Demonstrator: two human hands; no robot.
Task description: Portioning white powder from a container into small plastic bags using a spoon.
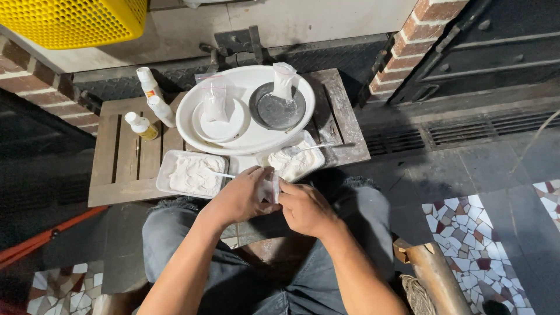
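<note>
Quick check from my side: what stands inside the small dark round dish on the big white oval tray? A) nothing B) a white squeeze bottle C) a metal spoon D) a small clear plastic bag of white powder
D: a small clear plastic bag of white powder stands upright in the small dark round dish on the big white oval tray; the white squeeze bottles lie off the tray on the wooden slatted table.

- Soft, even light is cast from above the hands [274, 201]; the white tray [245, 111] beyond them is lit brightest, without glare.
- Deep shadow is seen far left and upper right.
- Edges are bent by wide-angle distortion.
- Focus is held sharp throughout.
</note>
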